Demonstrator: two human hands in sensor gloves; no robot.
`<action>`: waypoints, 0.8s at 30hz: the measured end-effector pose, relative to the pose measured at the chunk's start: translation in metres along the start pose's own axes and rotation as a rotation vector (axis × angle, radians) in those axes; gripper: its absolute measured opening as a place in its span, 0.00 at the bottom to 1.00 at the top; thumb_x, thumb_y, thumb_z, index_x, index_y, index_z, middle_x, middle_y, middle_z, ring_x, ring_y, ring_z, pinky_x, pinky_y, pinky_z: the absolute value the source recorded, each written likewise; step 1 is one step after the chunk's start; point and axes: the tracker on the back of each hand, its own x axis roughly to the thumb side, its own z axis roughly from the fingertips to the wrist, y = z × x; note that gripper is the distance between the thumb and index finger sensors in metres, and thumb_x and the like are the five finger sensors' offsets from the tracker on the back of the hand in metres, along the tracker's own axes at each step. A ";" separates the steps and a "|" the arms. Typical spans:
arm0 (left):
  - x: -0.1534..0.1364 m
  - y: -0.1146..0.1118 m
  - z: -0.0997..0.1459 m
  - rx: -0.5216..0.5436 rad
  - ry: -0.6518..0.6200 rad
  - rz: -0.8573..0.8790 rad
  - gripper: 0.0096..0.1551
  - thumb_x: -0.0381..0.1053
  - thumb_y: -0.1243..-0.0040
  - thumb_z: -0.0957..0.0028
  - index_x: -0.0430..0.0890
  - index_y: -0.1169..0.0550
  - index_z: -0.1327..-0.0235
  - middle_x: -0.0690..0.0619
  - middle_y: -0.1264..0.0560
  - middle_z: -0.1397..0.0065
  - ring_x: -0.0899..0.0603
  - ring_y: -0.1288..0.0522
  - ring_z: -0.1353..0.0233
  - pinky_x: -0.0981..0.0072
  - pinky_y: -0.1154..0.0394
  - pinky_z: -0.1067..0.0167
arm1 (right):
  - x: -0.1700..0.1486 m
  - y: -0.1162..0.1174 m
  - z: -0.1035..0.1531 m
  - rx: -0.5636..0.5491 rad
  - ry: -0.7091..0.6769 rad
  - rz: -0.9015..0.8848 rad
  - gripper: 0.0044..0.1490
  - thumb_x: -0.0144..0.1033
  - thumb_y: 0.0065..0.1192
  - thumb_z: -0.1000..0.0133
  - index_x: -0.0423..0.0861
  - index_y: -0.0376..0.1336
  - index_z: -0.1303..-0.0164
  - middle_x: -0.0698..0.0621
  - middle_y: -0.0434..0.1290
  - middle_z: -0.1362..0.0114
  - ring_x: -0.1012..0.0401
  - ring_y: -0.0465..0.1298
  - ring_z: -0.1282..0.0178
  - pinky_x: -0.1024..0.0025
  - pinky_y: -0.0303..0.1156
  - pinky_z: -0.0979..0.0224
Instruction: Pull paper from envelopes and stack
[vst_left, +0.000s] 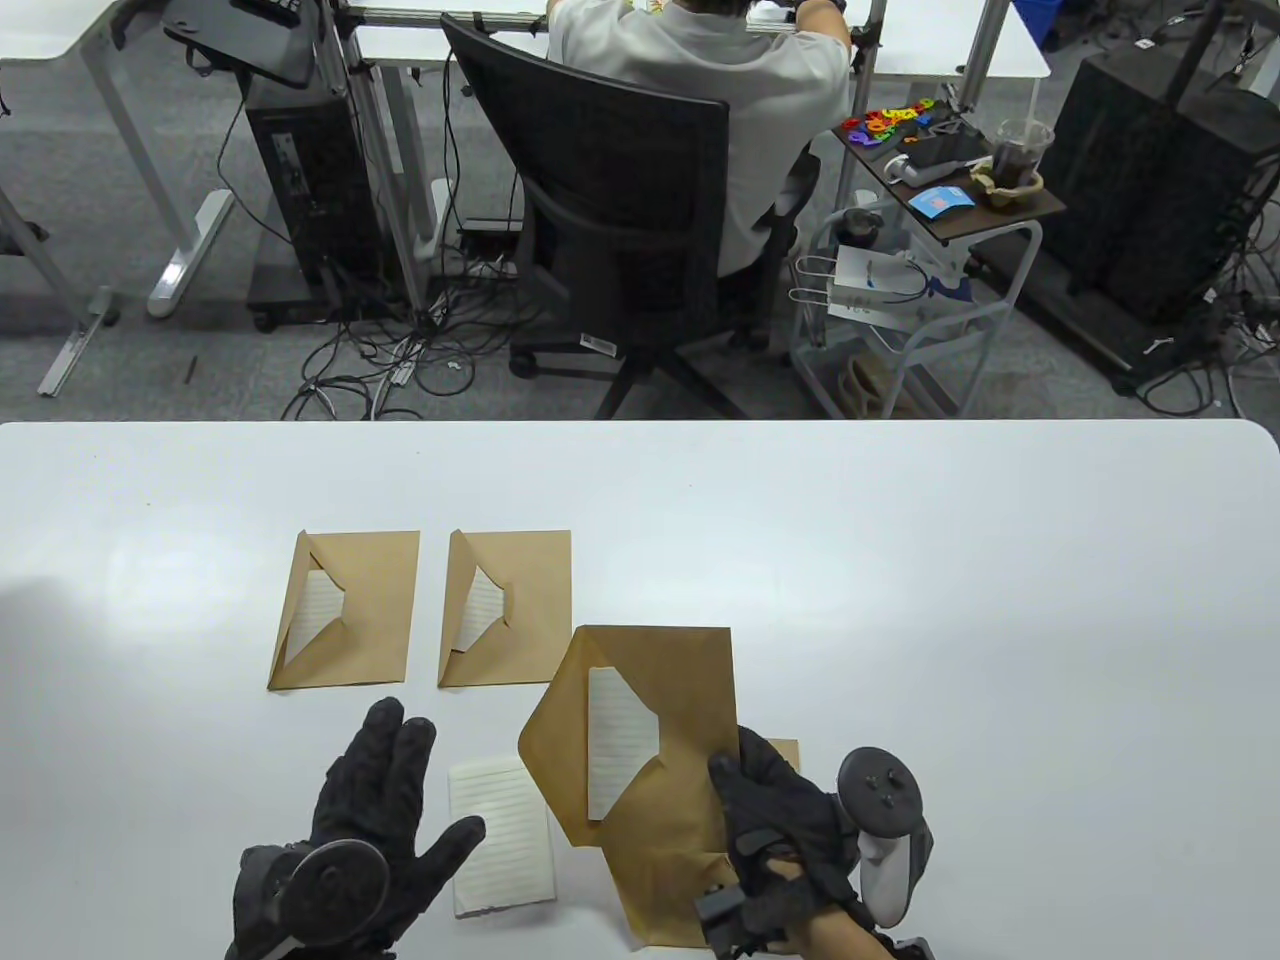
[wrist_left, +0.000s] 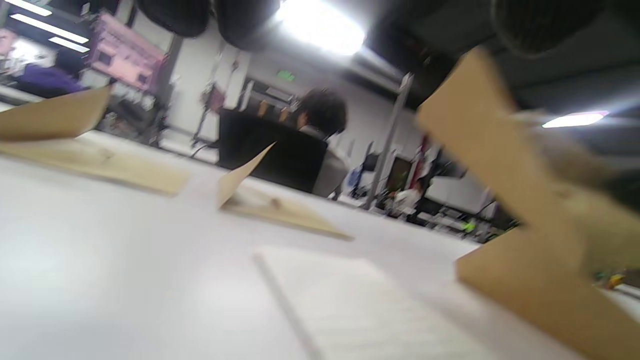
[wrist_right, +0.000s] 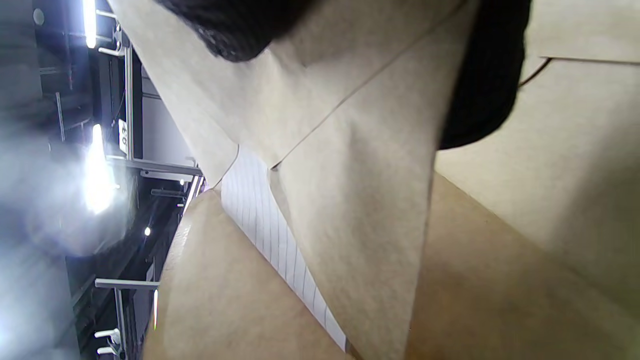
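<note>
The right hand (vst_left: 790, 830), in a black sensor glove, grips a brown kraft-paper envelope (vst_left: 655, 740) by its lower right part, lifted off the white table (vst_left: 900, 600) and tilted. Its thumb (vst_left: 728, 785) presses on the front face while the other fingers lie behind the paper, so the envelope is pinched between them. The envelope's flap is open and points to the left, and a white lined sheet (vst_left: 615, 740) shows in the opening, well clear of the thumb. In the right wrist view the same lined sheet (wrist_right: 272, 240) peeks out between the brown folds, with dark gloved fingertips (wrist_right: 480, 85) pressing the paper from above.

The left hand (vst_left: 370, 840), also black-gloved, is flat over the table with fingers spread and thumb out to the side, holding nothing. Just beside its thumb lies a loose white lined paper sheet (vst_left: 500, 835), flat on the table between the two hands; whether the thumb touches it cannot be told. The held envelope's lower edge overlaps the space just right of that sheet.

Farther back on the table rest two more brown envelopes, the left one (vst_left: 345, 610) and the middle one (vst_left: 505, 608), side by side, each with its flap open and lined paper showing inside.
</note>
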 end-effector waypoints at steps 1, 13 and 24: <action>0.007 0.004 0.002 0.037 -0.053 0.017 0.57 0.76 0.47 0.45 0.47 0.52 0.14 0.45 0.54 0.12 0.32 0.34 0.16 0.34 0.34 0.26 | 0.002 0.002 0.001 0.002 -0.015 0.011 0.28 0.38 0.61 0.50 0.53 0.66 0.37 0.49 0.82 0.39 0.54 0.88 0.49 0.58 0.85 0.53; 0.031 -0.022 0.003 -0.191 -0.161 0.615 0.53 0.73 0.46 0.43 0.45 0.46 0.14 0.42 0.45 0.14 0.37 0.18 0.31 0.44 0.20 0.38 | 0.015 0.016 0.022 0.046 -0.153 -0.016 0.29 0.39 0.60 0.50 0.54 0.65 0.36 0.50 0.81 0.38 0.54 0.88 0.48 0.59 0.86 0.52; 0.010 -0.026 0.002 -0.192 0.068 0.994 0.53 0.70 0.46 0.40 0.43 0.50 0.15 0.43 0.42 0.16 0.42 0.14 0.38 0.51 0.17 0.43 | 0.019 0.029 0.033 0.142 -0.301 -0.067 0.28 0.38 0.61 0.51 0.57 0.66 0.38 0.51 0.81 0.37 0.54 0.87 0.46 0.57 0.85 0.51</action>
